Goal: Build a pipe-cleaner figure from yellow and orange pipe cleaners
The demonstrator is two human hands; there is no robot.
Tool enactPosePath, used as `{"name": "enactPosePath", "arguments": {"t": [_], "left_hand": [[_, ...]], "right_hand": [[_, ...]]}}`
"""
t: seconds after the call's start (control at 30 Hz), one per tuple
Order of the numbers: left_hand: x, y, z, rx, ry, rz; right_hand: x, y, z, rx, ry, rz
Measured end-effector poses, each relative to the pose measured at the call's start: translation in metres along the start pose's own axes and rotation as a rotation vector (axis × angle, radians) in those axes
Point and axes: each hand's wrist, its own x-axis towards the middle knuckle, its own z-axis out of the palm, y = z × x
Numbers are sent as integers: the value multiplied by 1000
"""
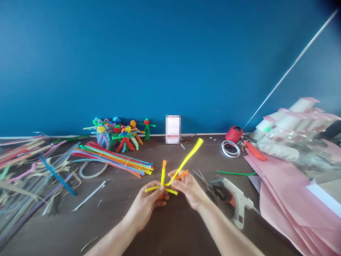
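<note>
Head view: above the table (pixel 170 231), our left hand (pixel 145 201) pinched the yellow-and-orange piece (pixel 163 177); our right hand (pixel 190 188), at its three o'clock, pinched the yellow strip (pixel 188 157), slanting toward one o'clock.

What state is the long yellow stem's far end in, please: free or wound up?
Free: the long yellow stem extends beyond the right hand, its far end unwound.
</note>
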Motion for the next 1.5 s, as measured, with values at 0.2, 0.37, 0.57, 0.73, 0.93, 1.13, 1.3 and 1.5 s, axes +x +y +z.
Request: {"name": "enactPosePath", "arguments": {"t": [0.2,0.37,0.57,0.73,0.93,1.13,1.3,1.5], "left_hand": [[-1,-2,1,49,-1,39],[-1,-2,1,35,-6,29],[2,0,-1,-14,-35,0],[2,2,-3,-45,-81,-7],[2,0,-3,-42,-103,-18],[4,-2,-3,-71,-140,31],[4,-5,-1,-114,-128,61],[5,-6,1,-157,-50,70]], "right_hand": [[-2,-2,13,-198,33,51],[-3,-2,13,-196,40,-5],[-4,0,12,-66,-14,-17],[-3,3,13,45,-23,1],[0,8,16,135,-10,35],[-1,7,20,74,64,39],[-3,8,23,63,64,62],[-1,15,26,-19,151,5]]}}
